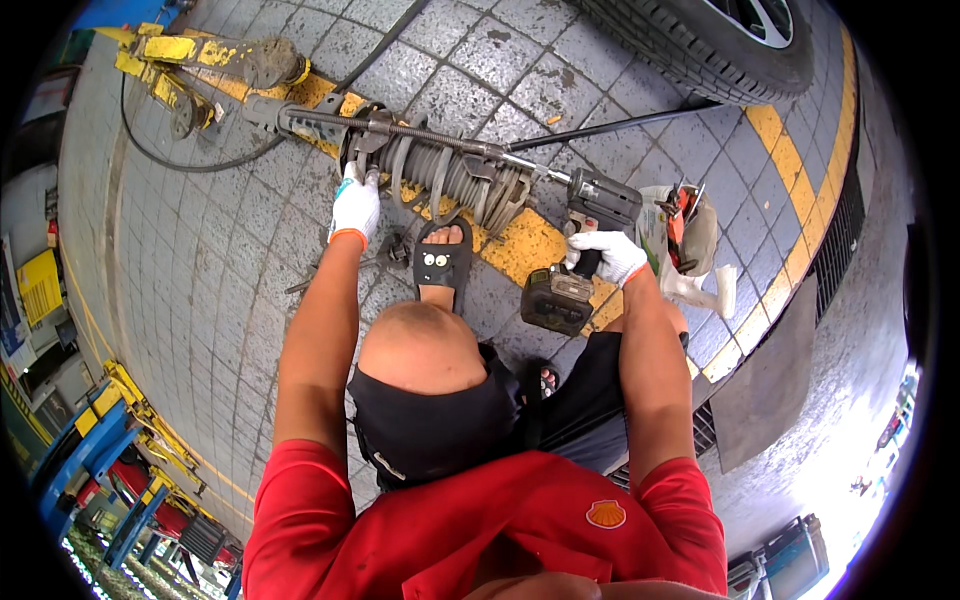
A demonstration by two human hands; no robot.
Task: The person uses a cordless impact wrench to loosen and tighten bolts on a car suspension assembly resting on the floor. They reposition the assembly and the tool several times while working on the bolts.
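Observation:
A strut with its coil spring (418,172) lies across the tiled floor in front of me. Along its far side runs a spring compressor (435,137) with a long threaded rod and claws. My left hand (356,208), in a white glove with an orange cuff, grips the compressor's claw at the spring's left end; its fingertips are partly hidden. My right hand (612,256), gloved the same way, is wrapped round the handle of a cordless impact wrench (603,200). The wrench's socket end meets the right end of the rod. Its battery hangs nearest to me.
Yellow lift arms (215,62) stand at the far left, with a black hose (190,168) below. A car wheel (700,45) is at the far right. Right of the wrench sits a bag (703,235) of tools. A metal tool (345,268) lies left of my sandalled foot.

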